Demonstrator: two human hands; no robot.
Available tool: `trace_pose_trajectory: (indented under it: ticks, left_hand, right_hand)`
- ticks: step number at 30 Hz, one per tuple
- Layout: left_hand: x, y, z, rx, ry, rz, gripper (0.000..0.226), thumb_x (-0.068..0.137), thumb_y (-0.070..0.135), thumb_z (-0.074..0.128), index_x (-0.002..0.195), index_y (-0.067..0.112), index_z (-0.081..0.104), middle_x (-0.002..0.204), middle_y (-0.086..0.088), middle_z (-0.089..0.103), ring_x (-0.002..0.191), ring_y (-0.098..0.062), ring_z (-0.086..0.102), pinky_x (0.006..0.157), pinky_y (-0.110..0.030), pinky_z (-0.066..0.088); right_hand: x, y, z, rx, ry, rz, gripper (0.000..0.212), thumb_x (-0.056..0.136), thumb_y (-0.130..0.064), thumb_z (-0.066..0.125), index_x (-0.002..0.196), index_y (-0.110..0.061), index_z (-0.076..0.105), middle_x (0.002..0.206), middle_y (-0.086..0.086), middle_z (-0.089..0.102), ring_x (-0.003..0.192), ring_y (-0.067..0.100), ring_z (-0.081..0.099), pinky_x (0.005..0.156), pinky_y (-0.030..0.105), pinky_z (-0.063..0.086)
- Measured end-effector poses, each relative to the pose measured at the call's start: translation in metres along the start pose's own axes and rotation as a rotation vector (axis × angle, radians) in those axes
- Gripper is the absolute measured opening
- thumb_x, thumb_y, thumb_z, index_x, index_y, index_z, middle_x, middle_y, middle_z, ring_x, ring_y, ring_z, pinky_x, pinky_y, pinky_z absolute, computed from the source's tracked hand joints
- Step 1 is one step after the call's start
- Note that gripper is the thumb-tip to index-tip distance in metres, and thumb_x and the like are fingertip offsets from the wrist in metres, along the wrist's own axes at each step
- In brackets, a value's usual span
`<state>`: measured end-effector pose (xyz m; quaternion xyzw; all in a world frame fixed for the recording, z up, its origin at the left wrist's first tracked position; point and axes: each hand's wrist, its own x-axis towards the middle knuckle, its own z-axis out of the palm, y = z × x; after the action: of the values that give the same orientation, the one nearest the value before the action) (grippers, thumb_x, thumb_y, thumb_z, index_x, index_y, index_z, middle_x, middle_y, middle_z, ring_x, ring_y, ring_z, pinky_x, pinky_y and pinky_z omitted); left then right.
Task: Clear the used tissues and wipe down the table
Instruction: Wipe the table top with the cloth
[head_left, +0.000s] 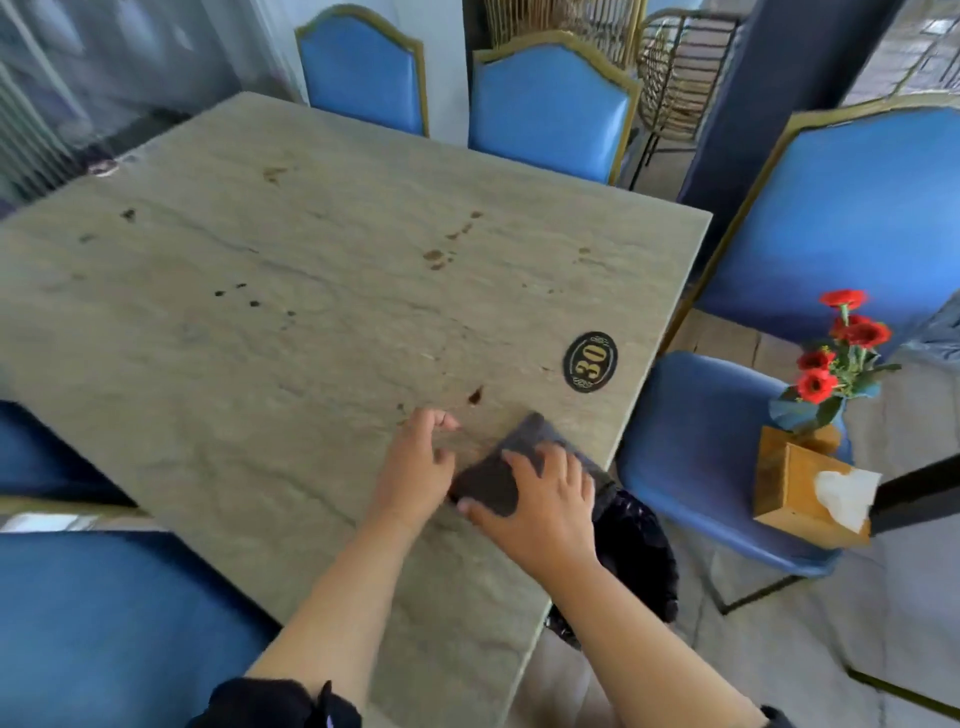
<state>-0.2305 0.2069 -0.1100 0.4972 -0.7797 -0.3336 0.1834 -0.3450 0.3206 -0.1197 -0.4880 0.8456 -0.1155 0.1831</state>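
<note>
Grey-green stone makes up the rectangular table top (291, 322), which carries scattered brown spots and smears and is cut off by the left edge of the picture. A dark, folded grey cleaning cloth (511, 470) lies on it close to the right edge; much of the cloth is covered by the right hand (540, 512), so its full outline cannot be made out. That hand lies palm-down on the cloth with fingers spread and nearly straight, pressing rather than clutching. The left hand (418, 467) rests just beside the cloth on the bare stone, its fingers loosely curled and holding nothing; whether its thumb touches the cloth edge is unclear. Both bare forearms reach in from the bottom of the view.

Below the table edge a black bag-lined bin (639, 551) is largely hidden by the right arm and the table. A black oval plaque with the gold number 30 (590, 362) sits near the right edge. On a blue padded chair (691, 467) stand a wooden tissue box (795, 493) and a vase of red flowers (841, 353).
</note>
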Motion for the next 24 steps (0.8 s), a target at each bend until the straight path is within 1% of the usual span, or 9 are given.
trace_pose_trajectory:
  ticks: [2, 4, 6, 9, 12, 15, 19, 21, 24]
  left_hand:
    - [-0.004, -0.035, -0.015, 0.176, 0.174, 0.090, 0.038, 0.075, -0.007, 0.056, 0.108, 0.010, 0.057, 0.120, -0.006, 0.059, 0.114, -0.026, 0.053, 0.096, -0.027, 0.038]
    - [-0.007, -0.069, -0.026, 0.284, 0.257, 0.038, 0.039, 0.082, -0.001, 0.055, 0.120, 0.010, 0.055, 0.131, -0.008, 0.053, 0.124, -0.028, 0.048, 0.108, -0.041, 0.035]
    - [-0.010, -0.099, -0.031, 0.391, 0.257, -0.038, 0.040, 0.093, 0.016, 0.046, 0.132, 0.008, 0.050, 0.143, -0.007, 0.046, 0.133, -0.025, 0.042, 0.114, -0.049, 0.026]
    - [-0.012, -0.127, -0.034, 0.451, 0.198, -0.020, 0.054, 0.095, 0.032, 0.028, 0.137, 0.006, 0.049, 0.148, -0.007, 0.042, 0.137, -0.023, 0.039, 0.114, -0.050, 0.028]
    - [-0.009, -0.133, -0.035, 0.422, 0.203, 0.018, 0.054, 0.095, 0.028, 0.024, 0.138, 0.006, 0.049, 0.149, -0.005, 0.042, 0.140, -0.020, 0.035, 0.116, -0.047, 0.026]
    - [-0.008, -0.135, -0.035, 0.380, 0.225, 0.026, 0.054, 0.092, 0.023, 0.024, 0.137, 0.007, 0.049, 0.149, -0.004, 0.041, 0.141, -0.017, 0.033, 0.118, -0.043, 0.021]
    - [-0.008, -0.138, -0.039, 0.366, 0.216, 0.021, 0.059, 0.088, 0.023, 0.020, 0.139, 0.010, 0.048, 0.151, -0.002, 0.039, 0.142, -0.016, 0.030, 0.120, -0.037, 0.014]
    - [-0.007, -0.138, -0.039, 0.360, 0.220, 0.016, 0.060, 0.088, 0.023, 0.019, 0.138, 0.011, 0.049, 0.151, -0.001, 0.039, 0.143, -0.015, 0.029, 0.120, -0.035, 0.013]
    - [-0.007, -0.136, -0.037, 0.357, 0.232, 0.011, 0.058, 0.089, 0.022, 0.020, 0.136, 0.010, 0.050, 0.151, -0.002, 0.039, 0.143, -0.015, 0.029, 0.120, -0.037, 0.014]
  right_hand:
    - [0.006, -0.019, 0.017, 0.098, 0.035, 0.170, 0.092, 0.081, -0.080, 0.026, 0.153, -0.025, 0.011, 0.160, 0.012, 0.005, 0.147, 0.030, -0.005, 0.117, 0.050, -0.003]
    - [0.017, -0.031, 0.029, 0.048, 0.045, 0.303, 0.092, 0.087, -0.074, 0.022, 0.153, -0.016, -0.005, 0.160, 0.014, -0.011, 0.146, 0.030, -0.018, 0.117, 0.053, -0.008]
    - [0.031, -0.035, 0.037, -0.051, 0.082, 0.324, 0.092, 0.087, -0.073, 0.019, 0.153, -0.015, -0.008, 0.159, 0.013, -0.016, 0.146, 0.028, -0.020, 0.117, 0.053, -0.008]
    - [0.069, -0.034, 0.036, -0.108, 0.103, 0.240, 0.086, 0.089, -0.070, 0.023, 0.153, -0.020, -0.006, 0.161, 0.007, -0.014, 0.147, 0.022, -0.018, 0.118, 0.048, -0.009]
    - [0.113, -0.043, 0.031, -0.156, 0.060, 0.128, 0.077, 0.093, -0.062, 0.026, 0.154, -0.025, -0.002, 0.161, 0.002, -0.013, 0.147, 0.019, -0.015, 0.119, 0.045, -0.008]
    - [0.110, -0.080, 0.049, -0.190, 0.020, -0.136, 0.068, 0.095, -0.050, 0.028, 0.154, -0.027, 0.004, 0.161, 0.000, -0.008, 0.149, 0.018, -0.008, 0.120, 0.044, -0.005]
    - [0.031, -0.108, 0.082, -0.111, 0.043, -0.390, 0.062, 0.087, -0.038, 0.038, 0.147, -0.026, 0.036, 0.156, -0.001, 0.028, 0.145, 0.019, 0.025, 0.116, 0.044, 0.013]
    - [0.020, -0.088, 0.081, -0.134, 0.037, -0.387, 0.061, 0.087, -0.037, 0.040, 0.147, -0.028, 0.036, 0.156, -0.004, 0.029, 0.145, 0.016, 0.025, 0.114, 0.044, 0.015]
    - [0.046, -0.063, 0.066, -0.189, 0.122, -0.202, 0.061, 0.088, -0.038, 0.033, 0.149, -0.028, 0.032, 0.158, -0.004, 0.022, 0.146, 0.016, 0.019, 0.118, 0.042, 0.009]
